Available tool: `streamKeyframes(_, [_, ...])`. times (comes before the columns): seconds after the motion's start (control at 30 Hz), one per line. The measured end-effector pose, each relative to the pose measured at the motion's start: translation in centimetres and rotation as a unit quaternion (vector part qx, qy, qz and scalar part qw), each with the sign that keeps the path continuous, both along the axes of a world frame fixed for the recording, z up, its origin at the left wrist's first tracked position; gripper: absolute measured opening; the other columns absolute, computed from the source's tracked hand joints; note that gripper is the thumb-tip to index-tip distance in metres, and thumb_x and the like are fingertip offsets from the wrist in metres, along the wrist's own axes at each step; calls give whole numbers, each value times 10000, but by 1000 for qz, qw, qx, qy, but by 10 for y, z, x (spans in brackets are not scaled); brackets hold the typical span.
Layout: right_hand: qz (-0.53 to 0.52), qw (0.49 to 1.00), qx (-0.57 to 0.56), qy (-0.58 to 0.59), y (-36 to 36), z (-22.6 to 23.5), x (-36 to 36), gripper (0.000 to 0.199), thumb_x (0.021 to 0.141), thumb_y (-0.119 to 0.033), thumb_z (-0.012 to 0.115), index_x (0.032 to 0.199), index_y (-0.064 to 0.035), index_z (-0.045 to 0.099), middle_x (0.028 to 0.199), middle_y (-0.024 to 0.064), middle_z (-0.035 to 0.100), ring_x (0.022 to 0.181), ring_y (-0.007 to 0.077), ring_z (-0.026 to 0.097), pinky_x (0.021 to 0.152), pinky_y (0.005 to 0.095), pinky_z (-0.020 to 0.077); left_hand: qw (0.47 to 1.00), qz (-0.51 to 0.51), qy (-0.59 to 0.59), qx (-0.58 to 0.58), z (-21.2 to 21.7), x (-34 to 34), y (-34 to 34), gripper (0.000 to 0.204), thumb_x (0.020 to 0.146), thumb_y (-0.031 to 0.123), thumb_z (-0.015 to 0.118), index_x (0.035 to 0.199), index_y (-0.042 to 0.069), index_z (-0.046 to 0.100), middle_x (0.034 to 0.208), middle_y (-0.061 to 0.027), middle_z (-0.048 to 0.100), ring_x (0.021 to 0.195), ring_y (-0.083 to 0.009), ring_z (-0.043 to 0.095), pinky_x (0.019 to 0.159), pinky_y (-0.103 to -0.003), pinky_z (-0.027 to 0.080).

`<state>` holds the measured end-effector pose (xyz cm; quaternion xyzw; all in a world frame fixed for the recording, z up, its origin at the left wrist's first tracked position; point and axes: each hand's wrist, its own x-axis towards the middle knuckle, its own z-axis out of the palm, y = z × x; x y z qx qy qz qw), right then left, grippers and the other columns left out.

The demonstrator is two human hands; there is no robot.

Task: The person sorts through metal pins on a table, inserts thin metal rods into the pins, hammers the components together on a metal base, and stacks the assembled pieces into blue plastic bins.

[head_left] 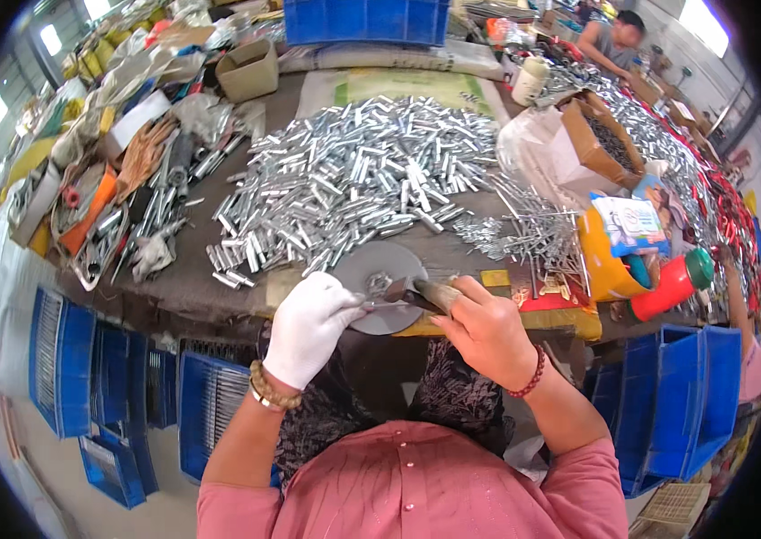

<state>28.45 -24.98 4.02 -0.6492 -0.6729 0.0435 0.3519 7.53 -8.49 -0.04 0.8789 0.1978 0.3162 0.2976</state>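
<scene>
My left hand [313, 325], in a white glove, is closed with thumb and fingers pinching a thin metal rod [379, 305] over a round grey disc [351, 269] at the table's near edge. My bare right hand [491, 331] grips the dark handle of what looks like a small hammer [396, 289]. Its blocky head hangs over the disc, close to the rod; whether they touch I cannot tell. A few small metal bits [379, 279] lie on the disc. Beyond both hands spreads a wide heap of short silver metal tubes [353, 171].
Thin metal rods [533, 229] lie right of the heap, beside a yellow container [603, 260] and a red bottle with a green cap [668, 287]. An open carton [592, 148] stands farther back. Blue crates [192, 413] flank me below the table. Another person [612, 49] sits at far right.
</scene>
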Motion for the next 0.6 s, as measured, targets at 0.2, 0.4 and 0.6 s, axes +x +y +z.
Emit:
streamKeyframes(0.2, [-9, 992, 127, -27, 2, -7, -21, 408, 789, -2, 744, 1193, -51, 707, 937, 92, 605, 715, 284, 653, 584, 393, 525, 1000, 9, -22, -15, -4, -7, 0, 151, 776, 77, 819, 910, 49, 754, 847, -87, 642, 844, -289, 643, 752, -384, 518])
streamKeyframes(0.4, [-3, 996, -11, -89, -1, -5, -26, 411, 793, 2, 746, 1199, -26, 692, 947, 124, 627, 763, 302, 672, 605, 377, 517, 1000, 3, -12, -29, -3, -4, 0, 150, 771, 73, 820, 904, 49, 755, 849, -92, 647, 845, -292, 645, 756, -385, 521])
streamKeyframes(0.6, [-51, 996, 29, 68, 17, -5, -17, 213, 914, -65, 719, 1111, -1, 674, 986, 168, 671, 823, 367, 680, 685, 427, 528, 999, -22, -18, -34, -3, -9, 6, 111, 789, 85, 805, 880, 57, 748, 849, -94, 638, 844, -299, 636, 757, -393, 515])
